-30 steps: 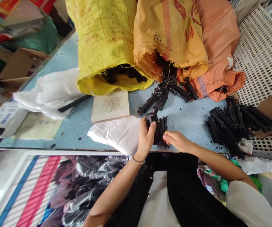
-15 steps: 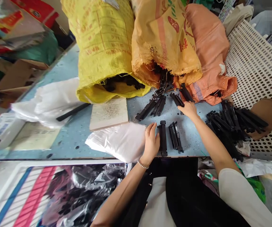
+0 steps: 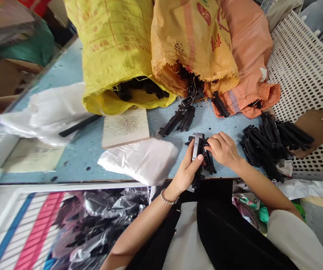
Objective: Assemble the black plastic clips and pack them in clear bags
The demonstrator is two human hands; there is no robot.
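Observation:
My left hand [image 3: 188, 170] is wrapped round a long black plastic part [image 3: 198, 145], its thumb along the near side; light glints grey off the upper face. At that part's upper right, my right hand [image 3: 223, 150] has its fingers pinched on a dark bit; whether this is a separate piece cannot be made out. Another black plastic part [image 3: 210, 163] lies on the blue table just behind the held one, partly covered. A white plastic bag stack [image 3: 139, 160] rests left of my left hand.
Black parts lie in a heap [image 3: 262, 144] on the right and by the mouth of an orange sack [image 3: 195, 56]. A yellow sack [image 3: 116, 48], a board [image 3: 126, 127] and a perforated white basket [image 3: 304, 60] surround the work spot. Below the table edge is a striped bin [image 3: 38, 228].
My right hand has come back from the sacks towards my left hand, and a black part is gone from there. My left hand has lifted a black part off the table.

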